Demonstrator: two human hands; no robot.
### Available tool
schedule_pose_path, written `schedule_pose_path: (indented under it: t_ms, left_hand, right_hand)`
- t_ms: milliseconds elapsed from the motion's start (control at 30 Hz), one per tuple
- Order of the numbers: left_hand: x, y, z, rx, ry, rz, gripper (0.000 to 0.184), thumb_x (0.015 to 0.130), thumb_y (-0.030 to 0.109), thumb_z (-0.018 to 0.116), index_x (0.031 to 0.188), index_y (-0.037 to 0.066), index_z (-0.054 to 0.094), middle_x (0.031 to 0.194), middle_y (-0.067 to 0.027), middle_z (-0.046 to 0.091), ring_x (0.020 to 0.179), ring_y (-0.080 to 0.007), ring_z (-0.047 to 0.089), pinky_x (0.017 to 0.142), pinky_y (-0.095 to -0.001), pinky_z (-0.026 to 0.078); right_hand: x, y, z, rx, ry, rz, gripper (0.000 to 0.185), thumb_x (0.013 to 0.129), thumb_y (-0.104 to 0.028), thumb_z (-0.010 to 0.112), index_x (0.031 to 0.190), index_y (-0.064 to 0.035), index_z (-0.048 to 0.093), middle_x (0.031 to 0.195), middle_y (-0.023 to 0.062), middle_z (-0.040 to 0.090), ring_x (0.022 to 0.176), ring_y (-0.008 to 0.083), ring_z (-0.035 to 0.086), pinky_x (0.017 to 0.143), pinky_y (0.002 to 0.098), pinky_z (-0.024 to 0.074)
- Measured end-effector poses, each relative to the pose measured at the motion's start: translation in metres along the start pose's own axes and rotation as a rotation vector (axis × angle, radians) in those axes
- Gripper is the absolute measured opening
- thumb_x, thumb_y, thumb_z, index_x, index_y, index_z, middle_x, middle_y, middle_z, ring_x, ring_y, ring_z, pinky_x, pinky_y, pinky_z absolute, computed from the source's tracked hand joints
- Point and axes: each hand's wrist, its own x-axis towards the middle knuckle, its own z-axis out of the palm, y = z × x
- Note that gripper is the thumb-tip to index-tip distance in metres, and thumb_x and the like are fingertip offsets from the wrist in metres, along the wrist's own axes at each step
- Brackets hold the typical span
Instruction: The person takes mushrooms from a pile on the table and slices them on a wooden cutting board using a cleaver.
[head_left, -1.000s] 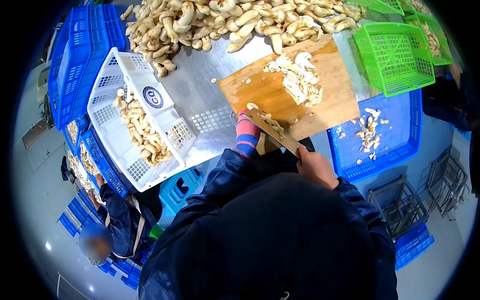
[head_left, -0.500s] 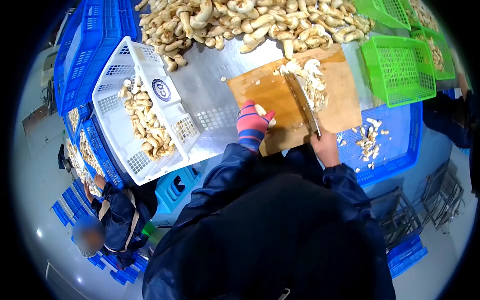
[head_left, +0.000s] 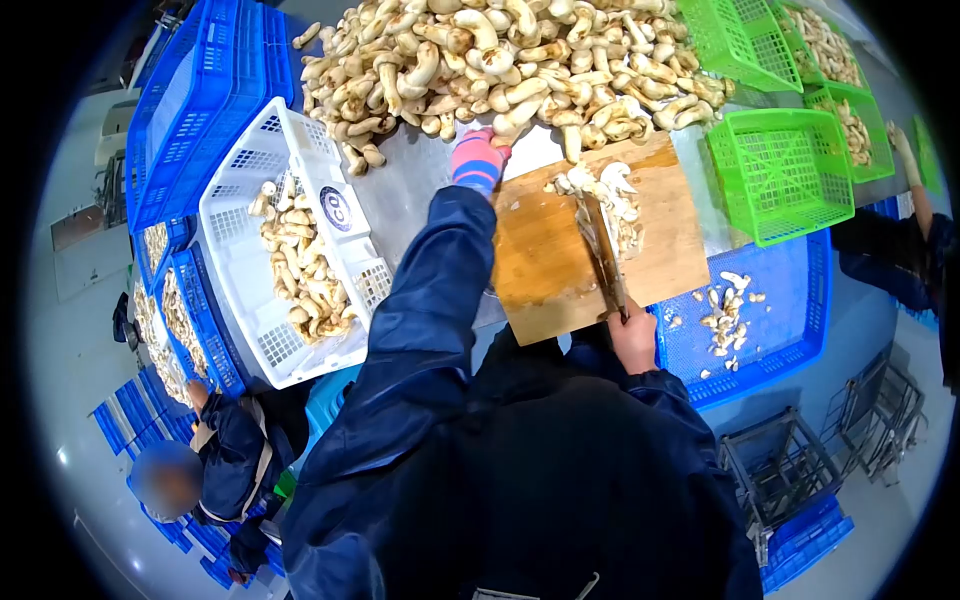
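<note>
My left hand [head_left: 479, 160], in a pink and blue striped glove, reaches to the near edge of a large mushroom pile [head_left: 440, 60]. Its fingers are closed at the lower end of a long mushroom [head_left: 516, 118], partly hiding that end. In my bare right hand [head_left: 633, 340] is the handle of a knife [head_left: 604, 255], whose blade rests on a wooden cutting board [head_left: 540, 250]. Sliced mushroom pieces [head_left: 622, 205] lie beside the blade, mostly to its right.
A white basket [head_left: 235, 205] holding mushrooms stands left, near stacked blue crates [head_left: 190, 110]. On the right are green baskets [head_left: 780, 180] and a blue tray [head_left: 790, 330] with mushroom bits. One co-worker [head_left: 235, 450] is at lower left; another's arm [head_left: 910, 165] shows far right.
My left hand has moved from above the board, where it held a pale mushroom piece, forward to the pile. My right hand keeps the knife at the board. The view has shifted slightly.
</note>
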Motion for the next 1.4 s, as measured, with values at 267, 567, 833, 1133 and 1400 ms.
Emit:
schedule_pose_path:
  t_ms: [267, 567, 833, 1133, 1400]
  left_hand:
    - [-0.116, 0.019, -0.074, -0.335, -0.686, -0.160, 0.039, 0.074, 0.009, 0.064, 0.112, 0.010, 0.059, 0.080, -0.0046, 0.062, 0.063, -0.0122, 0.056, 0.055, -0.0253, 0.046]
    - [-0.175, -0.029, 0.018, -0.364, 0.036, 0.139, 0.038, 0.075, 0.010, 0.063, 0.111, 0.004, 0.053, 0.092, -0.0109, 0.060, 0.076, -0.0212, 0.058, 0.067, -0.0303, 0.049]
    - [-0.208, 0.016, 0.001, -0.595, -0.224, -0.570, 0.038, 0.076, 0.023, 0.069, 0.100, -0.001, 0.052, 0.072, -0.0056, 0.059, 0.054, -0.0120, 0.056, 0.044, -0.0254, 0.045]
    - [-0.207, 0.011, 0.014, -0.644, -0.181, -0.559, 0.024, 0.081, 0.015, 0.058, 0.101, 0.001, 0.054, 0.082, -0.0094, 0.061, 0.065, -0.0192, 0.061, 0.052, -0.0293, 0.050]
    - [-0.208, -0.083, 0.107, -0.639, -0.072, -0.071, 0.025, 0.081, 0.023, 0.047, 0.097, 0.009, 0.061, 0.096, -0.0100, 0.062, 0.090, -0.0287, 0.057, 0.082, -0.0349, 0.043]
  right_hand:
    - [0.006, -0.001, -0.004, 0.029, -0.030, -0.067, 0.023, 0.072, -0.010, 0.053, 0.090, 0.0024, 0.061, 0.065, 0.0253, 0.056, 0.061, 0.0397, 0.057, 0.057, 0.0443, 0.0458]
    - [-0.001, -0.020, 0.003, 0.084, -0.372, 0.034, 0.026, 0.072, -0.014, 0.054, 0.090, 0.0031, 0.060, 0.069, 0.0245, 0.058, 0.066, 0.0383, 0.058, 0.061, 0.0427, 0.0446]
    - [-0.018, -0.038, 0.008, 0.060, -0.412, -0.093, 0.025, 0.074, -0.014, 0.051, 0.090, 0.0038, 0.059, 0.072, 0.0271, 0.058, 0.072, 0.0417, 0.057, 0.065, 0.0442, 0.0448]
    - [-0.032, -0.044, -0.010, -0.230, -0.341, -0.220, 0.024, 0.075, -0.013, 0.052, 0.092, 0.0036, 0.053, 0.062, 0.0237, 0.057, 0.062, 0.0395, 0.059, 0.058, 0.0476, 0.0470]
    - [-0.050, -0.054, -0.026, -0.357, -0.374, -0.228, 0.026, 0.075, -0.011, 0.054, 0.096, 0.0042, 0.048, 0.058, 0.0184, 0.058, 0.055, 0.0348, 0.060, 0.049, 0.0448, 0.0475]
